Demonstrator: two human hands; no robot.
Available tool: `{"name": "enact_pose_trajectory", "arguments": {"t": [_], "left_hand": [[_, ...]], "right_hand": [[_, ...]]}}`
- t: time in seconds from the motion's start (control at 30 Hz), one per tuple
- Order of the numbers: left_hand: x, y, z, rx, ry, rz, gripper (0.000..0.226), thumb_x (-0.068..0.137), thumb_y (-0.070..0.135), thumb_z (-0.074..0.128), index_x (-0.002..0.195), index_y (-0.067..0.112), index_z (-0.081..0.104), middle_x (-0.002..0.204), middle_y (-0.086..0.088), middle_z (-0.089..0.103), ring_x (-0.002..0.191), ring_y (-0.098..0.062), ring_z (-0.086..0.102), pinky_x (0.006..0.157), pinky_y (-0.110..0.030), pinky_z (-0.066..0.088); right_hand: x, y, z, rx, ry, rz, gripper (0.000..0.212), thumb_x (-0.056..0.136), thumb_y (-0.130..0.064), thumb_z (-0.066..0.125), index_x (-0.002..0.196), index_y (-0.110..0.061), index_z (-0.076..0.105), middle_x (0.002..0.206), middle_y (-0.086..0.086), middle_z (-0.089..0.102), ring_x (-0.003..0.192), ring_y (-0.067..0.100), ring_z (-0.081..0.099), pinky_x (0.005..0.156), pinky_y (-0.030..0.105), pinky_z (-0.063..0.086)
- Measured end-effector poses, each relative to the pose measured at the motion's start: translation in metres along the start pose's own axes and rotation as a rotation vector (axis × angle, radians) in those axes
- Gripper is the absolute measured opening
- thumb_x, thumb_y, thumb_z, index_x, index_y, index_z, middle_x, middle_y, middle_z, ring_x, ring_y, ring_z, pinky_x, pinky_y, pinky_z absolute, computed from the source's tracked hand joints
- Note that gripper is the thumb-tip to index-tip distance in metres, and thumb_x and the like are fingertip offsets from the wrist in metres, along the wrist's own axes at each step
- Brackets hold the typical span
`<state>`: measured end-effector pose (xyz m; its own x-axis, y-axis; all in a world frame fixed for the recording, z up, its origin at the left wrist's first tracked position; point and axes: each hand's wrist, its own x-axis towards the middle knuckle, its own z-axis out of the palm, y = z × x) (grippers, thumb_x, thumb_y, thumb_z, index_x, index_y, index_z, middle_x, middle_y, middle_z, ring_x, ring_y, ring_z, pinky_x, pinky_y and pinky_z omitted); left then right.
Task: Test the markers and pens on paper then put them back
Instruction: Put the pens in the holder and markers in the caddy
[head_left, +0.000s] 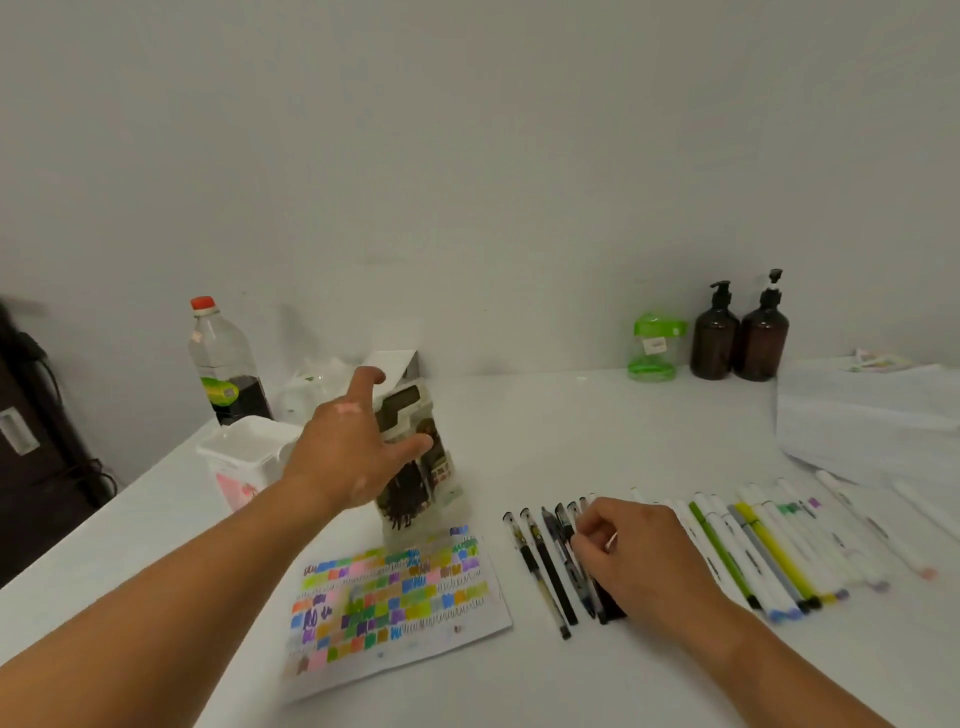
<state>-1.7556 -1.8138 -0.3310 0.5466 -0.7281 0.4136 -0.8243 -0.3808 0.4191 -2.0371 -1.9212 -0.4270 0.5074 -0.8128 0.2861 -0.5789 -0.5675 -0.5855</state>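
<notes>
A sheet of paper (400, 592) covered in coloured test swatches lies on the white table (597, 431). Behind it stands a printed pen box (423, 483) with its top flap open. My left hand (348, 447) holds the box, thumb across its front and fingers at its far side. To the right lies a row of black pens (540, 566), then a row of white-barrelled markers (769, 545) with coloured tips. My right hand (639, 556) rests over the black pens, its curled fingers pinching some of them; which ones is hidden.
A white tub (249, 452) and a red-capped bottle (223, 364) stand at the back left, with a dark object (36, 441) beyond the table's left edge. A green jar (652, 345) and two amber pump bottles (737, 338) line the wall. White sheets (872, 415) lie at the right.
</notes>
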Motion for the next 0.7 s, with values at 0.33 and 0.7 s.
{"name": "enact_pose_trajectory", "arguments": {"t": [0.33,0.7], "left_hand": [[-0.075,0.015,0.032,-0.058,0.017,0.054,0.089,0.069,0.066,0.077,0.136,0.041,0.024,0.12,-0.003,0.066,0.101,-0.022,0.066,0.079,-0.036,0.058],[-0.109,-0.017,0.07,-0.563,0.006,-0.099,0.067,0.071,0.036,0.087,0.126,0.036,0.049,0.097,0.027,0.059,0.092,0.001,0.063,0.059,-0.003,0.045]], "right_hand": [[-0.012,-0.016,-0.003,-0.192,-0.078,0.026,0.023,0.089,-0.042,0.062,0.108,-0.03,0.059,0.089,-0.012,0.065,0.079,0.002,0.058,0.072,0.027,0.055],[-0.001,-0.021,-0.004,-0.255,-0.163,0.145,0.059,0.088,-0.048,0.066,0.133,-0.016,0.047,0.098,-0.004,0.063,0.084,0.012,0.063,0.075,0.03,0.057]]}}
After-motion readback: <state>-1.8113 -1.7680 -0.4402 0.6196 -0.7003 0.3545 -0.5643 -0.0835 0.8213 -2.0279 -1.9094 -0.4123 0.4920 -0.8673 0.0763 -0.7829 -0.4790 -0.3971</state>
